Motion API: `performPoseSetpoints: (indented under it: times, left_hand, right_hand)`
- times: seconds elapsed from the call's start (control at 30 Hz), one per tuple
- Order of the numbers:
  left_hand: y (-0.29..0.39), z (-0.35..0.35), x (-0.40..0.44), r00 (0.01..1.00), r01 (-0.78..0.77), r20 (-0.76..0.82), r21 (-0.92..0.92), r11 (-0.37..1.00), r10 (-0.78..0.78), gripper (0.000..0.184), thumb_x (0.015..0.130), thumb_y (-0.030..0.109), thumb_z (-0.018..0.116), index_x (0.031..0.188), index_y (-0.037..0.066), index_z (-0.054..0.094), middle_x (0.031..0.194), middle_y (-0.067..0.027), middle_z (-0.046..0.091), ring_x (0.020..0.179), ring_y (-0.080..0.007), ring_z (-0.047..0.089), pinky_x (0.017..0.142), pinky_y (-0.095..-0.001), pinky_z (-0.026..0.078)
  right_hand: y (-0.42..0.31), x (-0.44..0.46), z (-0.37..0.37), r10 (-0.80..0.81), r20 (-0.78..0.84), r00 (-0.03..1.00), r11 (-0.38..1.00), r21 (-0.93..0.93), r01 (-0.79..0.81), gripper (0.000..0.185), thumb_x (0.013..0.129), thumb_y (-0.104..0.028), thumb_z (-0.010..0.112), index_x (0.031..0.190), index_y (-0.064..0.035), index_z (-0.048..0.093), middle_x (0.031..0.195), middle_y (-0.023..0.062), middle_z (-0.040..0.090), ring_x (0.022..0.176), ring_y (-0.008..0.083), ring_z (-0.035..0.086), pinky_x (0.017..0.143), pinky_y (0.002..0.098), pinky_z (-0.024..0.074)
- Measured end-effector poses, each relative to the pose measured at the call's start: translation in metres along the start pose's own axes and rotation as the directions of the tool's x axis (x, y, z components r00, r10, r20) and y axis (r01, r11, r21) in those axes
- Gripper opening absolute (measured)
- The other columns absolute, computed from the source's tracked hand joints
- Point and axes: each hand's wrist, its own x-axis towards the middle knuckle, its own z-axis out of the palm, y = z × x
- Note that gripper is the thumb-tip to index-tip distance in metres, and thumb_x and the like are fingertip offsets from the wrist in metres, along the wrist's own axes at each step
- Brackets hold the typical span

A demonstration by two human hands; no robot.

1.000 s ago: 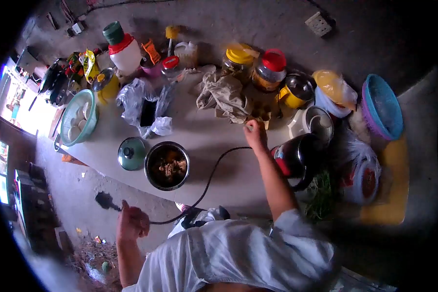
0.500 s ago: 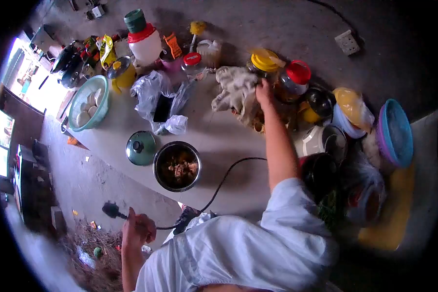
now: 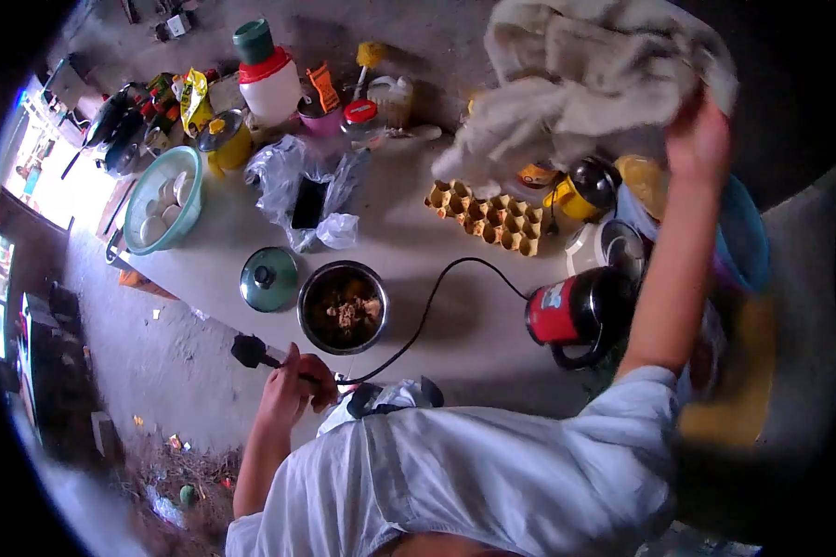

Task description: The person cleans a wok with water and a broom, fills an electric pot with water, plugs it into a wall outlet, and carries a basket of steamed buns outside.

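Observation:
My left hand (image 3: 295,382) is closed around a black power plug (image 3: 249,351) at the table's near edge. From it a black cord (image 3: 424,320) loops across the tabletop to a red and black electric kettle (image 3: 567,311) on the right. My right hand (image 3: 699,139) grips a pale, crumpled cloth (image 3: 604,70), lifted and spread over the far right side. Below the cloth lies a cardboard egg tray (image 3: 488,218), partly covered at its top edge. A steel pot (image 3: 342,345) of food stands in front of me, its glass lid (image 3: 269,280) beside it.
A green basin (image 3: 188,218) of white bowls stands at the left. Plastic bags (image 3: 274,172) and a phone (image 3: 308,203) lie mid-table. Jars, a white and red jug (image 3: 269,88) and a yellow pitcher (image 3: 223,139) line the far edge. A blue basin (image 3: 748,241) is at right.
My right hand has swung right and away, lifting the cloth off the egg tray and table items. The kettle is now in plain view. My left hand with the plug has shifted slightly right and away.

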Motion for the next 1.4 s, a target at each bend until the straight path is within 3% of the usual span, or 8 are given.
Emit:
performPoseSetpoints:
  times: [0.47, 0.53, 0.57, 0.7, 0.9, 1.1, 1.23, 1.4]
  left_hand:
    - [0.026, -0.018, 0.051, 0.888, 0.068, 0.396, 0.387, 0.92, -0.232, 0.066, 0.083, 0.056, 0.017, 0.065, 0.003, 0.052, 0.053, -0.0105, 0.052, 0.04, -0.0147, 0.043, 0.036, -0.0238, 0.032]
    - [0.023, -0.015, 0.056, 0.854, 0.124, 0.407, 0.444, 0.887, -0.323, 0.067, 0.083, 0.056, 0.016, 0.063, 0.003, 0.051, 0.053, -0.0105, 0.052, 0.04, -0.0147, 0.043, 0.037, -0.0237, 0.032]
    - [0.024, -0.009, 0.052, 0.835, 0.174, 0.401, 0.454, 0.874, -0.375, 0.068, 0.083, 0.055, 0.015, 0.062, 0.002, 0.051, 0.054, -0.0113, 0.052, 0.04, -0.0152, 0.043, 0.037, -0.0239, 0.031]
    - [0.008, -0.006, 0.06, 0.674, 0.263, 0.556, 0.434, 0.861, -0.486, 0.061, 0.086, 0.05, 0.016, 0.066, 0.003, 0.05, 0.055, -0.0088, 0.052, 0.04, -0.0122, 0.04, 0.037, -0.0216, 0.029]
    - [-0.004, 0.027, 0.06, 0.667, 0.23, 0.571, 0.453, 0.861, -0.479, 0.06, 0.087, 0.048, 0.016, 0.066, 0.002, 0.05, 0.056, -0.0088, 0.053, 0.04, -0.0123, 0.041, 0.038, -0.0218, 0.03]
    - [-0.007, 0.069, 0.056, 0.847, 0.156, 0.381, 0.489, 0.858, -0.371, 0.072, 0.081, 0.059, 0.012, 0.059, 0.002, 0.049, 0.05, -0.0111, 0.05, 0.036, -0.015, 0.041, 0.034, -0.0231, 0.031]
    - [0.019, 0.065, 0.038, 0.84, 0.067, 0.483, 0.36, 0.931, -0.247, 0.071, 0.081, 0.06, 0.019, 0.061, 0.001, 0.051, 0.051, -0.0107, 0.052, 0.035, -0.0132, 0.041, 0.033, -0.0221, 0.031]
    - [0.042, 0.039, 0.011, 0.946, -0.113, 0.283, -0.178, 0.978, 0.16, 0.062, 0.086, 0.05, 0.016, 0.046, 0.008, 0.038, 0.036, -0.008, 0.036, 0.024, -0.016, 0.029, 0.025, -0.0252, 0.023]
  right_hand:
    - [-0.122, -0.251, -0.069, -0.231, -0.305, 0.924, 0.828, -0.561, 0.022, 0.033, 0.082, -0.017, 0.041, 0.109, 0.001, 0.049, 0.107, 0.0151, 0.051, 0.1, 0.0226, 0.048, 0.088, 0.0321, 0.0347]
    - [-0.1, -0.277, -0.071, -0.173, -0.54, 0.824, 0.422, -0.797, -0.433, 0.03, 0.081, -0.013, 0.042, 0.107, -0.0008, 0.05, 0.105, 0.013, 0.053, 0.098, 0.0218, 0.049, 0.086, 0.0313, 0.0359]
    - [-0.093, -0.293, -0.069, -0.005, -0.46, 0.888, -0.276, -0.853, -0.444, 0.03, 0.08, -0.011, 0.041, 0.108, -0.002, 0.049, 0.106, 0.0115, 0.053, 0.098, 0.0213, 0.049, 0.085, 0.0312, 0.0362]
    - [-0.021, -0.367, -0.186, 0.029, -0.832, 0.555, 0.956, -0.139, -0.259, 0.028, 0.084, -0.02, 0.038, 0.107, -0.0083, 0.048, 0.098, 0.0048, 0.052, 0.087, 0.0137, 0.051, 0.07, 0.0225, 0.0432]
    - [0.051, -0.391, -0.247, -0.014, -0.883, 0.47, 0.972, -0.123, -0.201, 0.036, 0.084, -0.028, 0.043, 0.11, -0.0033, 0.047, 0.11, 0.0098, 0.05, 0.099, 0.0229, 0.048, 0.083, 0.0336, 0.038]
    - [0.12, -0.347, -0.231, -0.511, -0.445, 0.736, 0.077, -0.876, -0.476, 0.062, 0.071, -0.036, 0.059, 0.115, 0.0029, 0.04, 0.112, 0.0224, 0.046, 0.103, 0.0297, 0.045, 0.089, 0.0376, 0.0335]
    - [0.12, -0.339, -0.249, -0.062, -0.632, 0.772, 0.346, -0.74, -0.577, 0.05, 0.069, -0.02, 0.06, 0.109, 0.0043, 0.044, 0.107, 0.019, 0.05, 0.099, 0.0271, 0.048, 0.086, 0.0341, 0.0357]
    - [0.116, -0.342, -0.273, -0.09, -0.504, 0.859, 0.409, -0.805, -0.43, 0.04, 0.067, -0.016, 0.057, 0.101, 0.0049, 0.05, 0.096, 0.0152, 0.056, 0.088, 0.0246, 0.054, 0.077, 0.0332, 0.041]
